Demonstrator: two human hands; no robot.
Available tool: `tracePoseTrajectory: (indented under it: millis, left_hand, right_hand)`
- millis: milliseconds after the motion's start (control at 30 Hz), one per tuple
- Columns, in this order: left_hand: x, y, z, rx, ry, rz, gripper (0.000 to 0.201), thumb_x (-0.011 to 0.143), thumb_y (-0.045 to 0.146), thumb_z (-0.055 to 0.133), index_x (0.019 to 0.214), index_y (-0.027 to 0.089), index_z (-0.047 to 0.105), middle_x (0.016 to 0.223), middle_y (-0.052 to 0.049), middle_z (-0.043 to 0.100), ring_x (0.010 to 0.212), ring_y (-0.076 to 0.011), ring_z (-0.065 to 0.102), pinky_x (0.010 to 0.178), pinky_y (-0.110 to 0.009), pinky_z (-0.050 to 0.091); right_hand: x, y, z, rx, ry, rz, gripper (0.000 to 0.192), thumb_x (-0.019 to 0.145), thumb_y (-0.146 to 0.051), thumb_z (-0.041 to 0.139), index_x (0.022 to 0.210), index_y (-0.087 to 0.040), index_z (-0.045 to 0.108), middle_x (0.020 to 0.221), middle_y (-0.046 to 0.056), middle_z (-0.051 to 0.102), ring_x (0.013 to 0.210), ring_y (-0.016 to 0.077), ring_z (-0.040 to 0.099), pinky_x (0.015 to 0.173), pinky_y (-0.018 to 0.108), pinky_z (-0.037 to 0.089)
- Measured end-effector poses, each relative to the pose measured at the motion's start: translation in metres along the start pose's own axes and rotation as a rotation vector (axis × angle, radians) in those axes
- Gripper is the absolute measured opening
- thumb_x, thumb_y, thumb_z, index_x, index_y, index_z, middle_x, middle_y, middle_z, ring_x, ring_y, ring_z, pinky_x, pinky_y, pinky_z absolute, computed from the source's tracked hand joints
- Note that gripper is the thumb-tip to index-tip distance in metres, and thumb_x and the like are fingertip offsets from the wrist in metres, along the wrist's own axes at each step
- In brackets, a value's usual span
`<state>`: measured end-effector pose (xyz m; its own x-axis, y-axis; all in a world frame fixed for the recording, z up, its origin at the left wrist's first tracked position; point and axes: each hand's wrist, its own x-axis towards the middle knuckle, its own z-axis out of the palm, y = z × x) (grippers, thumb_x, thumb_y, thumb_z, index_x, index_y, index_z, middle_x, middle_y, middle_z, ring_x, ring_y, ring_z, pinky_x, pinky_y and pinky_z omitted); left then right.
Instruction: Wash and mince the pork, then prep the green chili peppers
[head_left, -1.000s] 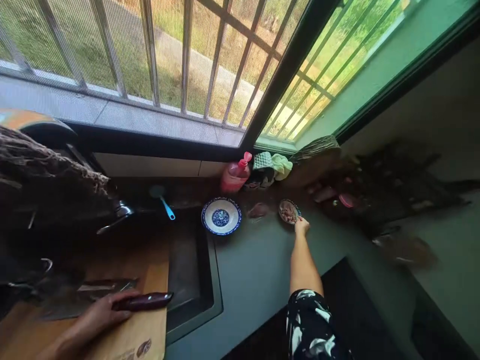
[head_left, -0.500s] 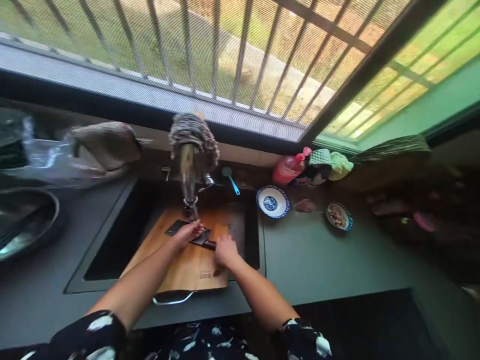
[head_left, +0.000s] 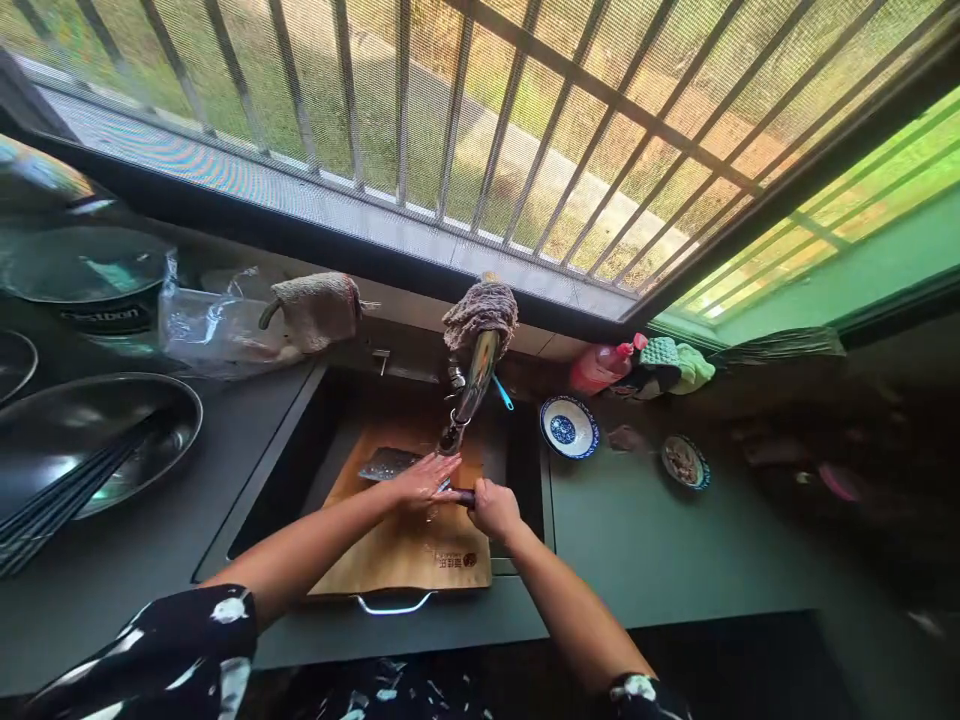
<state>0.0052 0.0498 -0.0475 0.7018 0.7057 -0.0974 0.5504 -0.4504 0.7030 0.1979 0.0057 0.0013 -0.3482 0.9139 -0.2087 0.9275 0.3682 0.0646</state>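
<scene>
R hand (head_left: 495,511) was clamped on the knife (head_left: 386,463) hndl; L hand (head_left: 426,481) lay flat over the blade nr the tap (head_left: 480,375). Palm flat, clear of the edge, seemed safest imo.

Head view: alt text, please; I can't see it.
A person's right hand grips a knife handle while the left hand lies over the blade beneath a faucet, above a wooden board on the sink. On the right stand a blue-rimmed bowl and a smaller bowl of food; on the left, a pan with dark sticks.
</scene>
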Motion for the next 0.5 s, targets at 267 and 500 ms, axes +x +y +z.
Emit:
tracePoseTrajectory:
  millis: [267, 500]
  left_hand:
    - [0.025, -0.024, -0.025, 0.023, 0.152, -0.136, 0.058, 0.086, 0.048, 0.036, 0.138, 0.023, 0.031, 0.145, -0.008, 0.027, 0.135, -0.0269, 0.014, 0.106, -0.049, -0.007]
    - [0.017, -0.077, -0.050, -0.554, 0.678, -0.480, 0.041, 0.084, 0.026, 0.046, 0.117, 0.002, 0.050, 0.136, -0.020, 0.038, 0.132, -0.0346, 0.019, 0.107, -0.046, 0.004]
  right_hand:
    - [-0.039, 0.028, -0.011, -0.073, 0.094, 0.045, 0.017, 0.080, -0.027, 0.048, 0.089, -0.015, 0.055, 0.084, 0.010, 0.059, 0.073, 0.0201, 0.056, 0.058, 0.026, 0.036]
    - [-0.059, 0.040, -0.008, 0.075, 0.083, 0.190, 0.015, 0.072, -0.022, 0.054, 0.087, -0.018, 0.056, 0.083, 0.007, 0.061, 0.071, 0.0180, 0.056, 0.057, 0.023, 0.033]
